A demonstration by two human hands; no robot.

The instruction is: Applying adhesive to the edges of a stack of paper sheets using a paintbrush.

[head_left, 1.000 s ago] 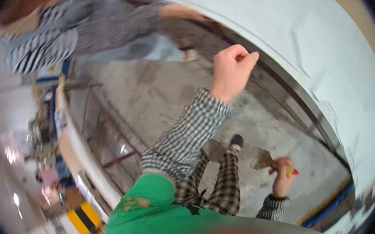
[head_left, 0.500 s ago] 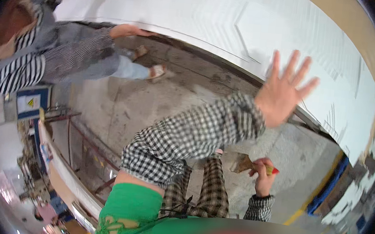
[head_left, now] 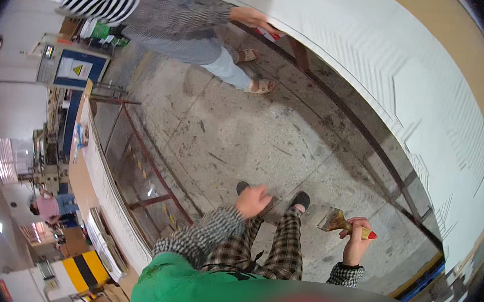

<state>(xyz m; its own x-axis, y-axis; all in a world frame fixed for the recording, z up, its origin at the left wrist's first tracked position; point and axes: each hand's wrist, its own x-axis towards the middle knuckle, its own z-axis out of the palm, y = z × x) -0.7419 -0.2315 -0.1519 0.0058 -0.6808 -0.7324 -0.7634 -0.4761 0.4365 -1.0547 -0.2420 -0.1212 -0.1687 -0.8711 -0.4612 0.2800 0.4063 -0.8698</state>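
Gripping a flat brush (head_left: 337, 221) by the handle with closed fingers, the right hand (head_left: 356, 238) has it over the floor (head_left: 226, 132), apart from the white sheets (head_left: 367, 61) — the left hand (head_left: 253, 201) curled, its palm hidden — though slackening fingers could drop it.

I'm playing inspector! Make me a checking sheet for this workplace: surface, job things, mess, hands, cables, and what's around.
Surface: white, thin layered sheets with uneven edges.
Job's things: flat brush with brownish head and yellowish, red-tipped handle.
Clutter: long white bundle at the lower left.
Hands: right hand grips the brush; left hand loosely curled, nothing visible in it.
Cables: nothing seen.
Surroundings: co-worker's hand at the sheets' edge; grey concrete floor with dark marks.
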